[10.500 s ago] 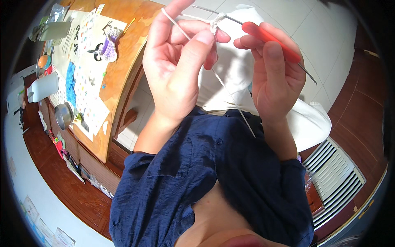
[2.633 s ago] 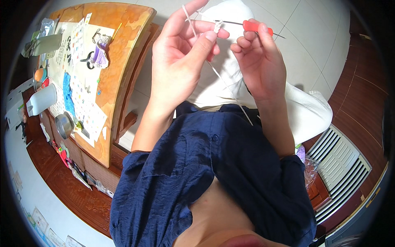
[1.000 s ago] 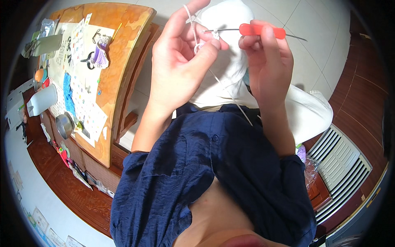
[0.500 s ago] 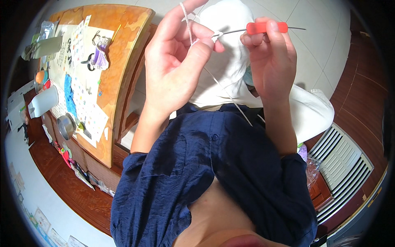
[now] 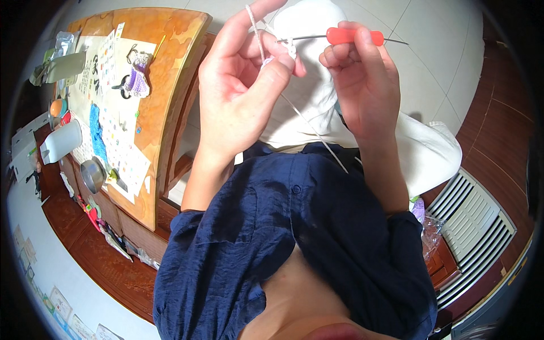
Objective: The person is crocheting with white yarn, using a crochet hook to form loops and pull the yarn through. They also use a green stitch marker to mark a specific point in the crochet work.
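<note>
My right hand [image 5: 362, 85] grips a crochet hook [image 5: 343, 36] by its red handle, thumb on top and fingers curled beneath. The thin metal shaft points left, its tip by a small piece of white crochet work [image 5: 291, 47]. My left hand [image 5: 243, 90] pinches that piece between thumb and fingers, partly hiding it. White yarn [image 5: 254, 25] runs over the raised left index finger and down into the palm. A further strand of yarn [image 5: 309, 123] hangs from below the left thumb to my lap.
At left stands a wooden table [image 5: 184, 45] holding a purple-and-white crocheted piece [image 5: 137, 78], black scissors [image 5: 123, 86], blue knitted material [image 5: 96, 130], a metal bowl [image 5: 92, 173] and paper sheets. A pale slatted stool [image 5: 473, 221] is at lower right. White trousers [image 5: 309, 22] cover my legs.
The hook has shifted left with my right hand, and its tip now reaches past the crochet piece, which sits across the shaft. My left hand stays nearly still.
</note>
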The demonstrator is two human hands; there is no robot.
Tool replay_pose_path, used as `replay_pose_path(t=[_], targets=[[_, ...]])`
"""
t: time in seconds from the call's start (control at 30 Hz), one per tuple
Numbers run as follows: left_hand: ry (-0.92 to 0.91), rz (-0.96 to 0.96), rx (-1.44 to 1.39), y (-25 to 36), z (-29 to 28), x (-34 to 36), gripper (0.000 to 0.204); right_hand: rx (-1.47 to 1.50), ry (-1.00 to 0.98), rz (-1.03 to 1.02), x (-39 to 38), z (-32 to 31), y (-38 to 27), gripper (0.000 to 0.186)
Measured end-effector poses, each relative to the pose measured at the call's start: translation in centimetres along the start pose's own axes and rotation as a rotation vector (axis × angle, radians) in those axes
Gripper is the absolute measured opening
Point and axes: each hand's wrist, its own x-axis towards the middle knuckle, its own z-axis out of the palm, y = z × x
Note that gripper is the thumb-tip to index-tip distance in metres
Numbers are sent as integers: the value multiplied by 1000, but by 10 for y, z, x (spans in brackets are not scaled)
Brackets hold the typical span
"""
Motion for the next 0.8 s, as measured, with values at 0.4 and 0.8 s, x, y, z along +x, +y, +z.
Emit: replay_pose_path(t=[0.4, 0.8], targets=[[-16, -47, -28, 0, -3, 0, 59, 64, -25, 9, -3, 4, 2, 33], [-16, -49, -63, 1, -2, 0, 60, -33, 12, -61, -6, 3, 3, 33]])
